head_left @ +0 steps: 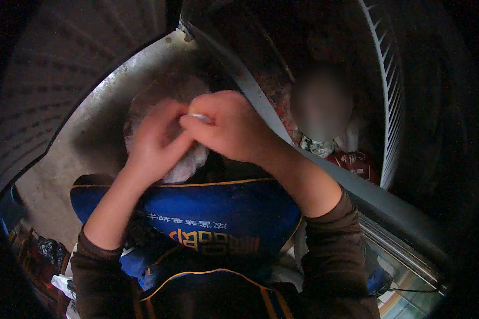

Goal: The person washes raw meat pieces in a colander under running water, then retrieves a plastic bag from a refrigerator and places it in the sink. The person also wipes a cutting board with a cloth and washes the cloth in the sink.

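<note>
My right hand [227, 123] is curled in front of me, with a small shiny pale object [199, 117] pinched between thumb and bent forefinger. Most of that object is hidden, so its kind is unclear. My left hand [155, 139] is blurred; its fingers meet the right hand's fingertips, and whether they grip anything is not visible. Below both hands lies a whitish, translucent crumpled thing [189, 165], probably a plastic bag, partly covered by the left hand. It is close to the edge of my blue apron [231, 199], which has yellow piping and bears writing.
A worn metal-looking surface [99, 107] extends to the left. A grey rail [259, 91] runs diagonally on the right. Beyond it are another person [321, 103], a dark red package [353, 163] and a white grille [385, 99]. A black plastic bag [52, 251] is at lower left.
</note>
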`<act>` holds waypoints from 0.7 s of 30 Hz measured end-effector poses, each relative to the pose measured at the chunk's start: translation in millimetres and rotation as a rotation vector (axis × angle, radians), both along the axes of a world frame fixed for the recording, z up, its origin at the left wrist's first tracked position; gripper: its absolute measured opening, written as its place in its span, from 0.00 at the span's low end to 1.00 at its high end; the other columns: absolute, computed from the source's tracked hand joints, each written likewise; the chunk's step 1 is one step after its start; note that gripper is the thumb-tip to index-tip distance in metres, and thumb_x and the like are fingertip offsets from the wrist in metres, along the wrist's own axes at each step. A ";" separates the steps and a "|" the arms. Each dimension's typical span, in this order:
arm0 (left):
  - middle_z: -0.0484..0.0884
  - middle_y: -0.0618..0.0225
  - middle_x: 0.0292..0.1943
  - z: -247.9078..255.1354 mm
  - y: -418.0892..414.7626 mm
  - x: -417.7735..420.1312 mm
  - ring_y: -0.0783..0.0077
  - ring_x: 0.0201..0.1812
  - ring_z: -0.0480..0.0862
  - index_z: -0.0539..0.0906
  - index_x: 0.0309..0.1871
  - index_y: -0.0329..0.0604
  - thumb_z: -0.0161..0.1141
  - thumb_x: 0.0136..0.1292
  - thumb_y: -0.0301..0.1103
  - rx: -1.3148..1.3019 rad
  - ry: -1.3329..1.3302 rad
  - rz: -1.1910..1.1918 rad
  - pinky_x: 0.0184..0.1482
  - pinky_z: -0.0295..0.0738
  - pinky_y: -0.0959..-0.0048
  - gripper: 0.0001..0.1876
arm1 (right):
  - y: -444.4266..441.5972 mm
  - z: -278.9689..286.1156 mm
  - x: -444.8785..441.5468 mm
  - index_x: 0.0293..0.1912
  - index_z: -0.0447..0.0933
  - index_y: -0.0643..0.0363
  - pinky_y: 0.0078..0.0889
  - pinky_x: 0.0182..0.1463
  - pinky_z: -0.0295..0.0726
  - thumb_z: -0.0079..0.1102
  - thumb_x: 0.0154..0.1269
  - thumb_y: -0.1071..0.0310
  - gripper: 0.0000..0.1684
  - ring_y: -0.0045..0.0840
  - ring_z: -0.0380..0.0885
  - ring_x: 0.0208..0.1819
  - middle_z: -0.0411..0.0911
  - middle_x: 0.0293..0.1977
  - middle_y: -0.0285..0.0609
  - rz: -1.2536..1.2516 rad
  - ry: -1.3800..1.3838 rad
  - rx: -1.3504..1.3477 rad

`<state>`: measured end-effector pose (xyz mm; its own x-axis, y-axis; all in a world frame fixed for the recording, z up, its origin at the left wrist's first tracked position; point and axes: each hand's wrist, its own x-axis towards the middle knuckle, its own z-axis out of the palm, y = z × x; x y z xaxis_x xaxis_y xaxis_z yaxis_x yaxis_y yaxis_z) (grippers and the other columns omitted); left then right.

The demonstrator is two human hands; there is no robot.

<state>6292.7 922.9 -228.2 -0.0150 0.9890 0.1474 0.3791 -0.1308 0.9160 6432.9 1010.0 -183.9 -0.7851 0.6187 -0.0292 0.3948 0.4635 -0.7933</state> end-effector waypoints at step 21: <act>0.71 0.74 0.24 -23.3 -79.8 -24.8 0.80 0.28 0.69 0.73 0.24 0.39 0.52 0.55 0.31 -0.647 -0.308 0.528 0.33 0.64 0.79 0.07 | 139.4 -73.3 430.7 0.44 0.73 0.59 0.29 0.46 0.72 0.51 0.59 0.61 0.16 0.26 0.74 0.41 0.75 0.42 0.39 -1.414 0.184 -0.293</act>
